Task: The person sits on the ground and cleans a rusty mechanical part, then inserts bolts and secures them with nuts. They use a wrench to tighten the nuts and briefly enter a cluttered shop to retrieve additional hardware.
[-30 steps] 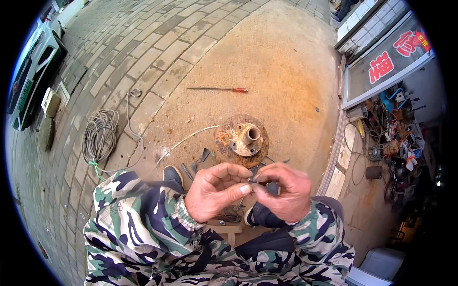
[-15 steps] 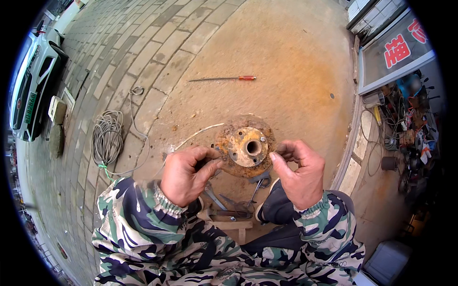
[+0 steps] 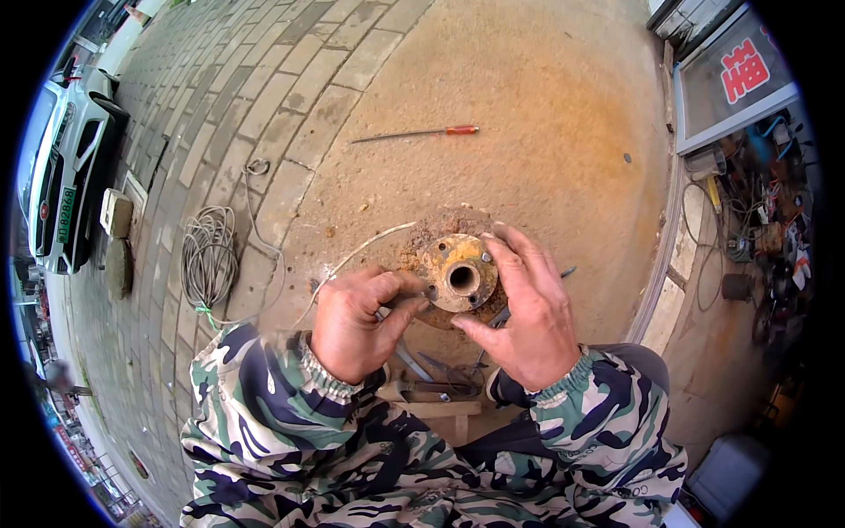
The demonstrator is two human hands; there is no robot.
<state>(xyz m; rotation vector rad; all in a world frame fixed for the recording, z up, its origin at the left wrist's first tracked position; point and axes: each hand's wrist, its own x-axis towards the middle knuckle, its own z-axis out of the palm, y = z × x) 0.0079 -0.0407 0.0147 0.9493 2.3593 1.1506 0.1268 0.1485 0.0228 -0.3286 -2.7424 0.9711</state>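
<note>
Between my hands stands a rusty round metal flange (image 3: 447, 304) with a hollow central tube, bolt holes and one small bolt (image 3: 487, 258) at its upper right. Beneath it shows a larger, dirt-caked rusty disc (image 3: 422, 236). My left hand (image 3: 359, 321) pinches thumb and forefinger together at the flange's left edge; whatever sits between the fingertips is too small or hidden to make out. My right hand (image 3: 532, 308) wraps the flange's right side, fingers at the upper edge and thumb at the lower edge. Its palm hides that side of the disc.
Beyond the flange lies a long screwdriver (image 3: 461, 130) with a red handle. Coiled grey cable (image 3: 209, 255) rests on the paving at left. Hand tools (image 3: 431, 387) lie beside a wooden piece (image 3: 431, 408) near my feet. A parked car (image 3: 75, 176) and a cluttered doorway (image 3: 757, 238) flank me.
My right hand has gone from a pinch beside the disc to a wide hold around the flange's right side. My left hand has shifted slightly right, still pinching. The view has tilted a little.
</note>
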